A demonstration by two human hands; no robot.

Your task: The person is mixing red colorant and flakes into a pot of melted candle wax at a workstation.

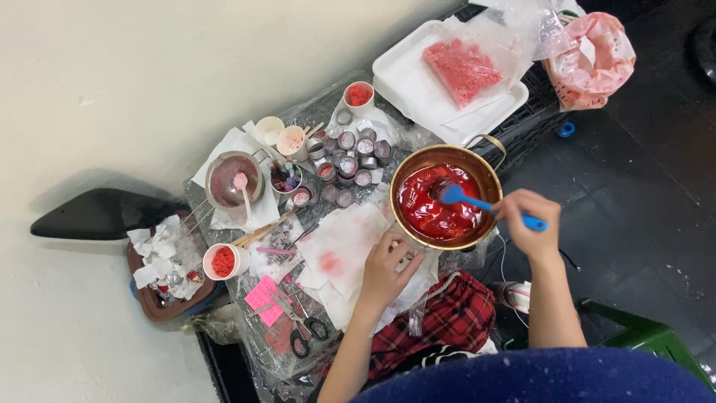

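Two hands share the work: the right hand (531, 218) is clamped on a blue spatula (477, 202) dipping into red melt in the copper pot (477, 163), right of the white paper (339, 250). The left hand (385, 267), fingers curled loosely, touches the pot's near rim; judging by this, slow strokes with the rim steadied should prevent splashing.

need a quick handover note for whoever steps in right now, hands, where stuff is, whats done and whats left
Right hand grips the blue silicone spatula, blade down in the round copper-coloured bowl of glossy red liquid.
Left hand steadies the bowl's near rim, resting on stained white paper towels.
Done: the red mass looks mostly liquid, with a few lumps.
Left: the small round metal tins behind the bowl look largely unfilled; a clear bag of red granules lies on the white foam tray.
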